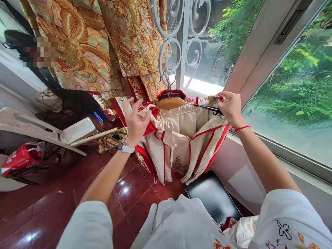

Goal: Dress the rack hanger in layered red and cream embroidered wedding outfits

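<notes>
Pinching the wooden hanger (171,103) and cream robe (178,145) at the shoulder with my right hand (230,109); left hand (135,124) spread beside the collar; hook (168,79) sits on the iron grille (183,34), best kept seated.

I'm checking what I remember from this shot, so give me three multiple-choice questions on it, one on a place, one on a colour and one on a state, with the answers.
1. Where does the wooden hanger hang from?
A. A chair back
B. White metal scrollwork
C. A door handle

2. What colour is the cord on the right wrist?
A. Blue
B. Green
C. Red

3. How does the left hand stand?
A. Fingers spread
B. Clenched in a fist
C. Inside a pocket

1: B, its metal hook curls over the scrollwork.
2: C, the cord shows red just below the right hand.
3: A, its fingers stand apart in the air.
</notes>
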### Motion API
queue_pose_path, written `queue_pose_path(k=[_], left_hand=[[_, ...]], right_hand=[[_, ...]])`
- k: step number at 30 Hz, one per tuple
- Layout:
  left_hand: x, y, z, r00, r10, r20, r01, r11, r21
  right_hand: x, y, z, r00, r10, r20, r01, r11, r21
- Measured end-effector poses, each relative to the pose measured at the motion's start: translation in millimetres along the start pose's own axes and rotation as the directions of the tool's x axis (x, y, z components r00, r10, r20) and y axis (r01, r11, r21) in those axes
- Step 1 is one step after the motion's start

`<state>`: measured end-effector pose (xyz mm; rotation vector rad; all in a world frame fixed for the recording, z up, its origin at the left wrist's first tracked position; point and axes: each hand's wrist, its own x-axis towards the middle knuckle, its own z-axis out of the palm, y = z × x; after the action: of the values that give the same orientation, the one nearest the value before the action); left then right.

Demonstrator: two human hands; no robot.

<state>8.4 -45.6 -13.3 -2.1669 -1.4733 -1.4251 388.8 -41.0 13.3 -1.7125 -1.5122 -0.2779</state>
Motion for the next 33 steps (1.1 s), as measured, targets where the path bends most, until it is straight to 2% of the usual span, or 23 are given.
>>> queue_pose_path(k=[1,2,3,4,5,6,7,8,9,10,13,16,19,22,26,28,31,33], left_hand=[[-0.4,5.3,4.6,0.996,0.03,-0.08,-0.033,0.999,-0.035],[1.1,14.0,10.9,0.99,0.094,-0.103,-0.1,0.994,-0.05],[3.9,26.0,19.2,0.979,0.195,-0.065,-0.198,0.979,-0.052],[7.5,40.9,29.5,0.947,0.319,0.02,-0.318,0.947,-0.054],[11.2,57.5,41.7,0.885,0.447,0.131,-0.441,0.895,-0.069],[14.4,74.7,55.2,0.801,0.551,0.234,-0.545,0.833,-0.096],[16.9,90.8,69.2,0.721,0.621,0.307,-0.618,0.777,-0.12],[18.5,104.7,82.9,0.663,0.659,0.354,-0.662,0.738,-0.133],[19.3,115.3,95.3,0.63,0.676,0.383,-0.685,0.715,-0.135],[19.3,122.5,105.8,0.619,0.677,0.398,-0.694,0.709,-0.128],[18.3,127.6,122.3,0.636,0.655,0.407,-0.681,0.725,-0.103],[19.6,124.9,122.3,0.645,0.652,0.4,-0.669,0.734,-0.118],[21.2,127.7,119.9,0.654,0.649,0.388,-0.655,0.743,-0.138],[18.5,132.3,120.5,0.684,0.622,0.38,-0.629,0.767,-0.123],[10.9,129.0,123.6,0.717,0.581,0.384,-0.593,0.799,-0.101],[9.4,123.8,127.2,0.734,0.558,0.388,-0.565,0.818,-0.108],[8.9,116.9,134.7,0.738,0.502,0.45,-0.496,0.857,-0.142],[3.7,114.5,134.1,0.705,0.437,0.559,-0.436,0.888,-0.144]], right_hand=[[0.5,1.5,3.0,1.0,-0.004,-0.004,0.004,1.0,-0.012],[0.9,3.0,6.2,1.0,-0.011,-0.005,0.011,1.0,-0.02],[1.3,4.4,9.4,1.0,-0.016,-0.004,0.016,1.0,-0.024],[2.0,5.7,12.4,1.0,-0.02,-0.001,0.02,0.999,-0.027],[2.8,7.1,14.9,1.0,-0.023,0.004,0.023,0.999,-0.029],[3.7,8.5,16.9,1.0,-0.024,0.01,0.025,0.999,-0.029],[4.6,9.9,18.1,0.999,-0.027,0.016,0.028,0.999,-0.032],[5.4,11.3,18.5,0.999,-0.033,0.023,0.034,0.999,-0.038],[5.8,12.6,17.9,0.998,-0.044,0.032,0.046,0.998,-0.047],[5.6,14.0,16.3,0.997,-0.064,0.045,0.067,0.996,-0.06],[0.1,18.0,7.3,0.979,-0.171,0.11,0.183,0.977,-0.11],[-8.9,21.9,-3.2,0.946,-0.273,0.178,0.298,0.945,-0.132],[-8.8,22.2,-9.7,0.944,-0.276,0.181,0.299,0.947,-0.118],[9.8,10.5,-15.2,0.963,-0.238,0.13,0.251,0.964,-0.091],[40.3,-36.9,-23.6,0.952,-0.302,0.054,0.304,0.952,-0.034],[40.5,-70.4,-20.2,0.948,-0.314,0.057,0.315,0.949,-0.027],[14.6,-112.0,1.8,0.939,-0.305,0.158,0.313,0.949,-0.029],[-12.0,-124.1,21.8,0.911,-0.34,0.232,0.351,0.937,-0.005]])
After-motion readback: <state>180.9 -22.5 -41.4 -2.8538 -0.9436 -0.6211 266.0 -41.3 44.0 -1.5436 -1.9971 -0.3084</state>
